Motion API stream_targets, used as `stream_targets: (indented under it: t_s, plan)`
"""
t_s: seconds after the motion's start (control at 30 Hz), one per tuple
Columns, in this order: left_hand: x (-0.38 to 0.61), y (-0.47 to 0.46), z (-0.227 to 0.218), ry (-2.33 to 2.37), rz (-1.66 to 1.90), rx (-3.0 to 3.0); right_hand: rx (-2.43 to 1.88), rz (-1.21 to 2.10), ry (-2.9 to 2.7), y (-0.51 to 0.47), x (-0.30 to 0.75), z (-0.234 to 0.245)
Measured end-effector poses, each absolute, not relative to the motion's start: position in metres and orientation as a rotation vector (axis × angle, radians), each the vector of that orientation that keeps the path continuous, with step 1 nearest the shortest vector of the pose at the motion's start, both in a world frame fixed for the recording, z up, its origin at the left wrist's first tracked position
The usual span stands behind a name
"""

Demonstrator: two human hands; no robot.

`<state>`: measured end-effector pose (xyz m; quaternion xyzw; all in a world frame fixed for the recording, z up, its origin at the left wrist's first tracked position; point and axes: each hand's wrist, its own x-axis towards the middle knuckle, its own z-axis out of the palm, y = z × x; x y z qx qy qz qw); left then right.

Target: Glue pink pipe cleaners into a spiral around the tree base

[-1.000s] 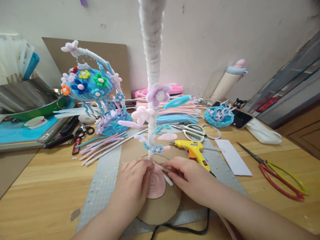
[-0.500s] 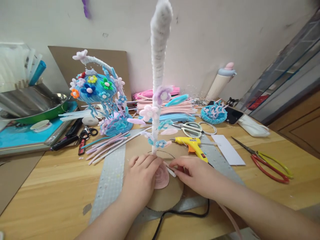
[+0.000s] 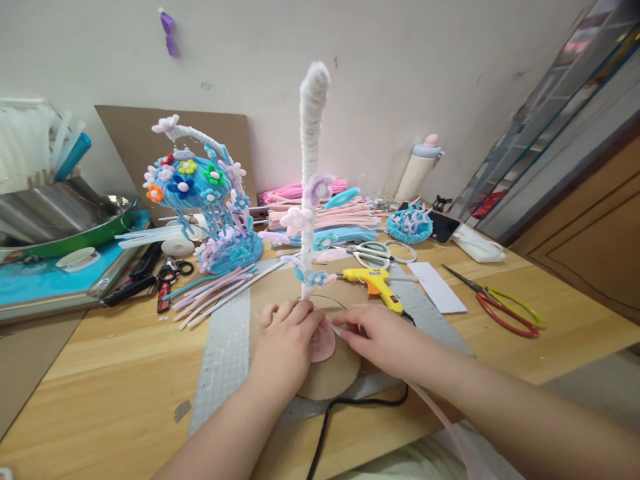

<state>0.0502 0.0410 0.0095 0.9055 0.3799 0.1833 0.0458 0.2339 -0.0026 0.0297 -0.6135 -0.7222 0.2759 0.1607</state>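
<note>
Left hand [image 3: 287,340] curling over pink spiral [image 3: 324,341], pressing down; cannot tell if gripping. Right hand [image 3: 385,337] pinching pink wire [image 3: 440,423]. Spiral lying between hands on cardboard disc [image 3: 333,380]. Wire probably soft, light, bendy; pinching close to coil looking safest.

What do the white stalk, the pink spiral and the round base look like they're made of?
White stalk: probably white pipe cleaner wound tightly, matte and fuzzy, with fibres haloing its edge. Pink spiral: likely pink pipe cleaner coiled flat; its rings show. Round base: apparently brown cardboard, matte, with an unevenly cut rim.
</note>
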Motion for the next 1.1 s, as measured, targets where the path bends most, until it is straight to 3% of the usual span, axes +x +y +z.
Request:
stream_targets:
  t_s: [0.5,1.1]
  plan:
    - [0.050,0.041,0.010,1.160,0.560,2.775,-1.809,1.018,-1.705,-0.013,0.228,0.006]
    - [0.050,0.040,0.010,1.159,0.580,2.781,-1.637,0.675,-2.036,-0.029,0.238,0.012]
